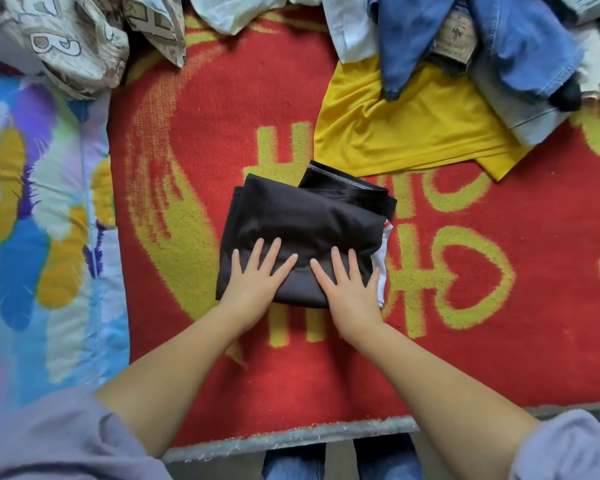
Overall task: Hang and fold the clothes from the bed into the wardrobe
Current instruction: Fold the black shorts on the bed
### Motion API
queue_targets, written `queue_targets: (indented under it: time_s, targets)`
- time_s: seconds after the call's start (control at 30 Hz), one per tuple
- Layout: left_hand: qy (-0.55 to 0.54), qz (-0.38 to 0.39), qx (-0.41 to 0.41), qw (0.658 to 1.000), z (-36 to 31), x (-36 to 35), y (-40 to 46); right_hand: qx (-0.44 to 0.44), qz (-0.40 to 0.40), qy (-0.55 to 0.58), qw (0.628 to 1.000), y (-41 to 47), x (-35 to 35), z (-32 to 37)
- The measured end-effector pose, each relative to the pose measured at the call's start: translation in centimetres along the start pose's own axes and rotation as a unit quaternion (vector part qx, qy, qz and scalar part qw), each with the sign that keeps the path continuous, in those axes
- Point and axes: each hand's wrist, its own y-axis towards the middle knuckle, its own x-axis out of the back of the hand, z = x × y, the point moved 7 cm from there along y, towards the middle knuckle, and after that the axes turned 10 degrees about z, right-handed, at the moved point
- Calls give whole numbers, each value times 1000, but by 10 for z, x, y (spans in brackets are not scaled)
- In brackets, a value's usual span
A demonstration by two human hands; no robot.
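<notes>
A folded black garment [309, 216] lies in the middle of the red and yellow blanket [222, 126] on the bed. A bit of white and red fabric shows at its right edge. My left hand [257, 282] lies flat on the garment's near left part, fingers straight and spread. My right hand [347, 285] presses flat on its near right part, beside the left one. Behind it, to the right, a yellow shirt [406, 133] is spread out, with blue jeans [520, 50] and other clothes piled on top.
A white garment [243, 8] lies at the far edge. A beige patterned pillow or cover [80, 39] sits at the far left. A colourful blue quilt [39, 216] runs along the left side. The bed's near edge [291, 434] is by my legs.
</notes>
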Motion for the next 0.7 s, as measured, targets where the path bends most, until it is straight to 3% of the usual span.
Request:
queue_targets:
  time_s: [0.1,0.2,0.47,0.7]
  targets:
    - [-41,62,-10,997,5,34,-11,23,75,21,997,-3,30,-9]
    - [-59,76,-12,995,10,89,-29,34,102,14,994,-20,82,-22]
    - [-129,-29,-22,991,14,237,-83,41,13,-69,997,-92,239,-58]
    - [-123,-84,19,989,10,312,-141,61,-60,-148,985,-147,312,-68]
